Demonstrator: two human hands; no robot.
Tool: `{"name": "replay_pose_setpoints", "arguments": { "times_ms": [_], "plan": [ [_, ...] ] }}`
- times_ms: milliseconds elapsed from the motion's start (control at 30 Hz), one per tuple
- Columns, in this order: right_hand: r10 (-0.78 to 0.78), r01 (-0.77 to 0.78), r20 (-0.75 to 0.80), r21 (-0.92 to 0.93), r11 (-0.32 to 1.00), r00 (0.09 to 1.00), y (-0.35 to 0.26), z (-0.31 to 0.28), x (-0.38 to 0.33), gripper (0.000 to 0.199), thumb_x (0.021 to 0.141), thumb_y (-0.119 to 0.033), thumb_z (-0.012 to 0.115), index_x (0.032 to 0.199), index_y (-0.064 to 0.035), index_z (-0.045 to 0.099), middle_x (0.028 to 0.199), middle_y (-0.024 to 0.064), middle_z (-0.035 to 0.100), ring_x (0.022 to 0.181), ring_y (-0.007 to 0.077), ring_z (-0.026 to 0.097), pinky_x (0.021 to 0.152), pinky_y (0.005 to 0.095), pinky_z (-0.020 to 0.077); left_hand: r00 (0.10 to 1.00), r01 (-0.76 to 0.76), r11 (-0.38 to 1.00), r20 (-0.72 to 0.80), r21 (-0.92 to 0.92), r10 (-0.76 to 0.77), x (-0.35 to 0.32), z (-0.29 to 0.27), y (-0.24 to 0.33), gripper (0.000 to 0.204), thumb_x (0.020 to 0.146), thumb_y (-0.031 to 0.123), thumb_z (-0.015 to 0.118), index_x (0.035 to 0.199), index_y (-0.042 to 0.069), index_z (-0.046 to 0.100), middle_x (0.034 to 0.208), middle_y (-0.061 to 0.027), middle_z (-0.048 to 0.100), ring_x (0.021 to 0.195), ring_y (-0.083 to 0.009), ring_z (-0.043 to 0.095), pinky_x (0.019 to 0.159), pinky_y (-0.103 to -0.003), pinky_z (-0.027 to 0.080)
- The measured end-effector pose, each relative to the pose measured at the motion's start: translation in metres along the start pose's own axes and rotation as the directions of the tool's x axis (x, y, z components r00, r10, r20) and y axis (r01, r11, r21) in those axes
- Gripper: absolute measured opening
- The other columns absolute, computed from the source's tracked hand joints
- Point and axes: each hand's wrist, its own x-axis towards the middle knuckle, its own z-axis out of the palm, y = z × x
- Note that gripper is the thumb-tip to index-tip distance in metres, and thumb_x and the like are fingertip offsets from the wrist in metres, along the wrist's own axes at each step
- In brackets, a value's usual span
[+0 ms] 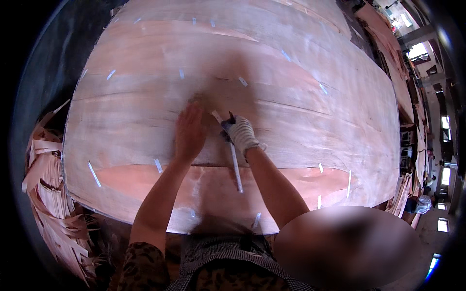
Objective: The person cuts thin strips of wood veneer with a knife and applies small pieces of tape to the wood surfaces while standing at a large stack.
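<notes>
A large sheet of pinkish-brown wood veneer (301,131) lies in front of me, with short pale tape strips (182,73) stuck on it in several places. My bare left hand (190,130) rests flat on the middle of the sheet, its fingers stretched forward and somewhat blurred. Just right of it, my right hand (240,132), in a striped white glove with dark fingertips, is closed on a long white tape strip (235,167) that trails toward me. A short pale piece (216,115) shows by its fingertips. Whether a small dark tool is also in that hand, I cannot tell.
Torn veneer scraps (53,169) hang in a heap off the left edge. More veneer stacks (388,58) stand along the right side. At the far right, a person (423,204) is in the background. A blurred oval covers the lower right.
</notes>
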Motion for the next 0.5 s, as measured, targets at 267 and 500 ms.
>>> {"name": "replay_pose_setpoints", "arguments": {
  "times_ms": [267,500],
  "plan": [
    [-0.257,0.193,-0.095,-0.429,0.882,0.962,0.006,-0.009,-0.015,0.030,0.078,-0.031,0.060,0.084,-0.0011,0.060,0.074,0.0191,0.061,0.070,0.0351,0.059,0.066,0.0433,0.0466,0.901,-0.280,0.960,0.341,-0.013,0.267,0.007,0.026,-0.020,0.039,0.077,0.016,0.055,0.116,0.007,0.053,0.127,-0.0119,0.046,0.123,-0.0254,0.038,0.105,-0.041,0.026],
    [0.392,-0.373,-0.186,0.131,0.919,0.901,0.095,-0.115,-0.040,0.045,0.079,-0.039,0.062,0.103,-0.0017,0.059,0.071,0.0152,0.063,0.062,0.0224,0.060,0.052,0.0356,0.0459,0.909,-0.354,0.927,0.185,-0.123,0.372,0.039,0.047,0.088,0.037,0.078,0.015,0.052,0.114,0.003,0.054,0.127,-0.0130,0.046,0.118,-0.0253,0.044,0.106,-0.040,0.025]
  ]
}}
